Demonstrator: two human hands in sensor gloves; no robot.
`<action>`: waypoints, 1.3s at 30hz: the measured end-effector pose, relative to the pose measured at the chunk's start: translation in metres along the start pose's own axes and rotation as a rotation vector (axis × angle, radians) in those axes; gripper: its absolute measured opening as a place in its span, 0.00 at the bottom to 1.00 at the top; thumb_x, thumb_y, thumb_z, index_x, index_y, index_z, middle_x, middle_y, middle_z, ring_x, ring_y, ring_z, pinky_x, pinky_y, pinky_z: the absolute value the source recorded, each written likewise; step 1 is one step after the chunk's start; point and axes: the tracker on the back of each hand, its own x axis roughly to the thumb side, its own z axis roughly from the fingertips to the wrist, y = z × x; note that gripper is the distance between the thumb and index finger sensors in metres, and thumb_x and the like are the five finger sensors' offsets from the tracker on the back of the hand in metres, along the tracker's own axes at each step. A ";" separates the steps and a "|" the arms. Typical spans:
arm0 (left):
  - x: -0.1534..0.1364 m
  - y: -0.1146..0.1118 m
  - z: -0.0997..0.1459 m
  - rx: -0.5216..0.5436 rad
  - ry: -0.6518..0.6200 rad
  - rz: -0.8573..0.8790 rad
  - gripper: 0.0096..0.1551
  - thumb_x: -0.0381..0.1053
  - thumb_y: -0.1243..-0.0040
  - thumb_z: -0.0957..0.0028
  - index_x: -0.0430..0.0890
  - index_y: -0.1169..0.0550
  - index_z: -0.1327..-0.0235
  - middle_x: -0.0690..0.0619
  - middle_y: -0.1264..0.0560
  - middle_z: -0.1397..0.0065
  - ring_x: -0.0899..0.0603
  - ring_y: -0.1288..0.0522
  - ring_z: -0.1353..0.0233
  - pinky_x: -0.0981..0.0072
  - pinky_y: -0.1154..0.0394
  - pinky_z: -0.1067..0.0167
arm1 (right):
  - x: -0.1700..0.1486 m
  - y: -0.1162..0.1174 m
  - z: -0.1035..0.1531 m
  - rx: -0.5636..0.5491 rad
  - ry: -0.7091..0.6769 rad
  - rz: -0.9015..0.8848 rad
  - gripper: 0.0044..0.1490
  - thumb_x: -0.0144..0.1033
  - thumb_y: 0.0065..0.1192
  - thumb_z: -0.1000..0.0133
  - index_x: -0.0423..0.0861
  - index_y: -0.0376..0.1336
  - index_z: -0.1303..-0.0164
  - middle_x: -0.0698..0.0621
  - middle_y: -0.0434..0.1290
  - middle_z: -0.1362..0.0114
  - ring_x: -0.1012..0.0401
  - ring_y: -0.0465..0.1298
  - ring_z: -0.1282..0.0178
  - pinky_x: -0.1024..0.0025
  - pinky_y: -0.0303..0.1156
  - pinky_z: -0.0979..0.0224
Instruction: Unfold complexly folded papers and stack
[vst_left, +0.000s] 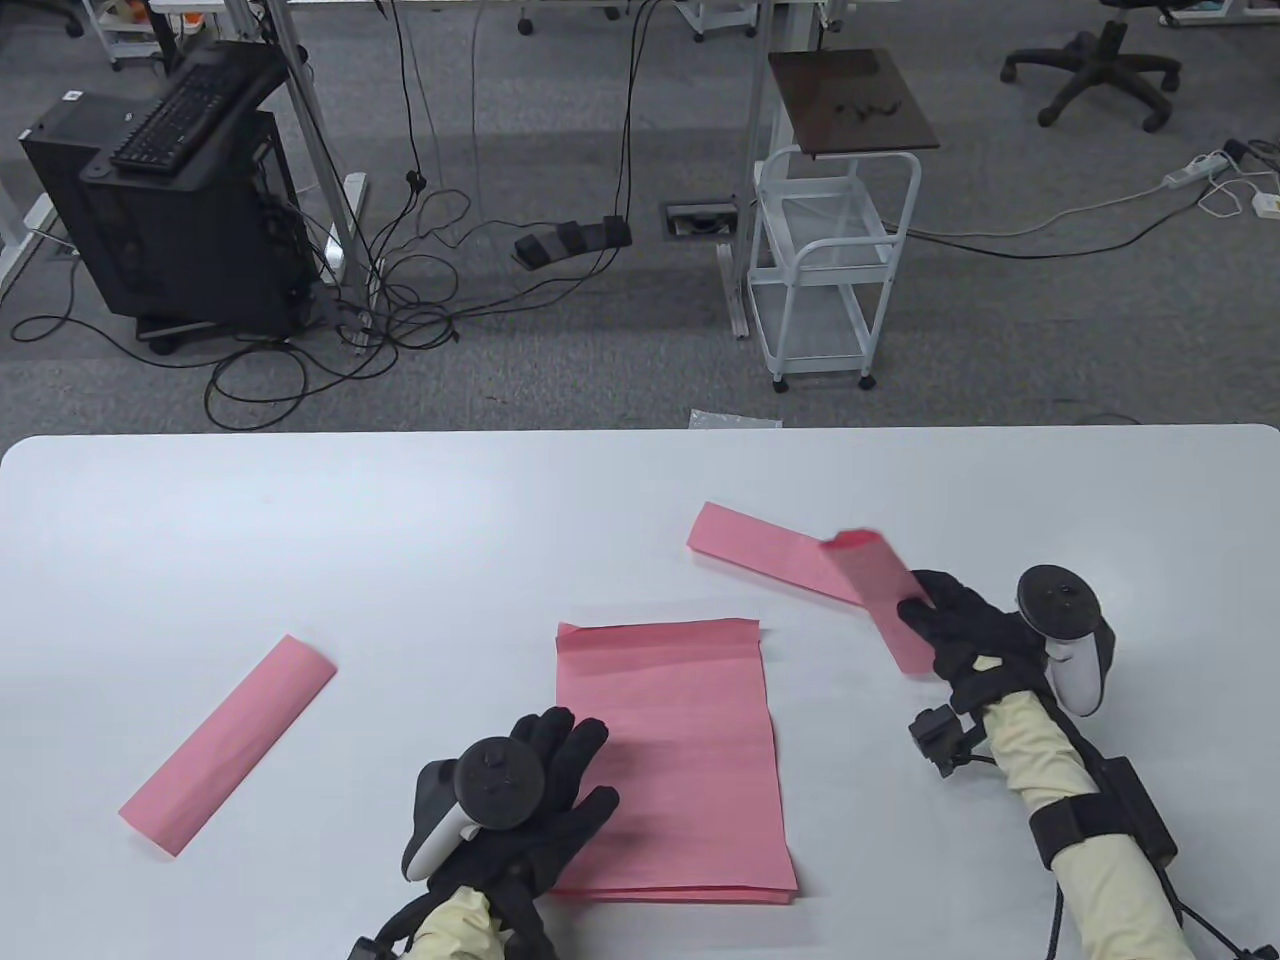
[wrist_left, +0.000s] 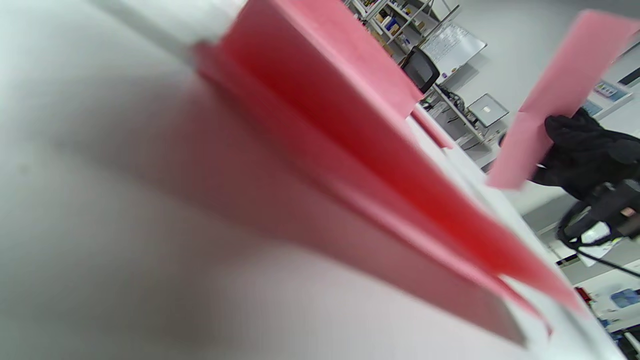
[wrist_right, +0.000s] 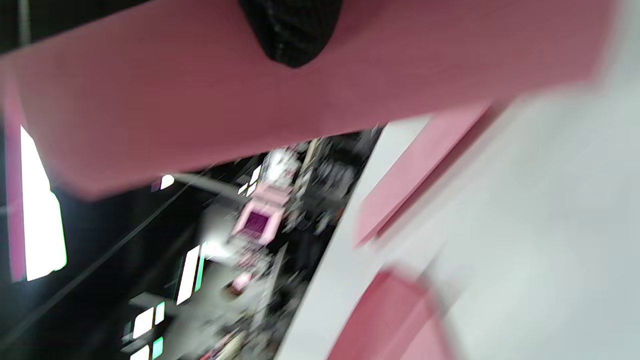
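Observation:
A stack of unfolded pink sheets (vst_left: 680, 760) lies near the table's front middle; its edge fills the left wrist view (wrist_left: 380, 165). My left hand (vst_left: 540, 790) rests flat on the stack's left edge, fingers spread. My right hand (vst_left: 950, 625) holds a folded pink paper strip (vst_left: 880, 605) lifted off the table, at the right; the strip also shows in the left wrist view (wrist_left: 555, 95) and in the right wrist view (wrist_right: 250, 100), with one fingertip (wrist_right: 290, 30) on it. Another folded strip (vst_left: 765, 552) lies behind it. A third folded strip (vst_left: 230, 745) lies at the left.
The white table (vst_left: 400, 540) ends at a far edge, beyond which are the floor, cables, a white cart (vst_left: 830, 270) and a black computer stand (vst_left: 170, 200).

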 end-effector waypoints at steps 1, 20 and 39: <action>0.003 0.002 -0.004 0.002 -0.014 0.007 0.41 0.66 0.60 0.39 0.61 0.60 0.20 0.55 0.73 0.17 0.40 0.78 0.19 0.37 0.77 0.31 | 0.006 0.017 0.000 0.093 -0.019 -0.037 0.21 0.28 0.57 0.44 0.54 0.68 0.42 0.47 0.53 0.17 0.47 0.41 0.15 0.38 0.25 0.22; -0.019 0.004 -0.012 -0.076 -0.123 0.599 0.47 0.67 0.53 0.39 0.42 0.50 0.18 0.38 0.43 0.16 0.30 0.39 0.20 0.36 0.44 0.25 | 0.040 0.186 0.020 0.646 -0.239 -0.211 0.19 0.19 0.48 0.43 0.48 0.74 0.64 0.47 0.56 0.15 0.45 0.54 0.16 0.34 0.32 0.21; -0.048 0.040 0.017 0.459 0.064 0.725 0.21 0.54 0.47 0.40 0.49 0.28 0.37 0.54 0.20 0.41 0.48 0.18 0.39 0.50 0.30 0.31 | 0.011 0.115 0.042 0.249 -0.184 -0.219 0.53 0.42 0.62 0.44 0.63 0.33 0.20 0.46 0.38 0.11 0.42 0.44 0.14 0.34 0.25 0.23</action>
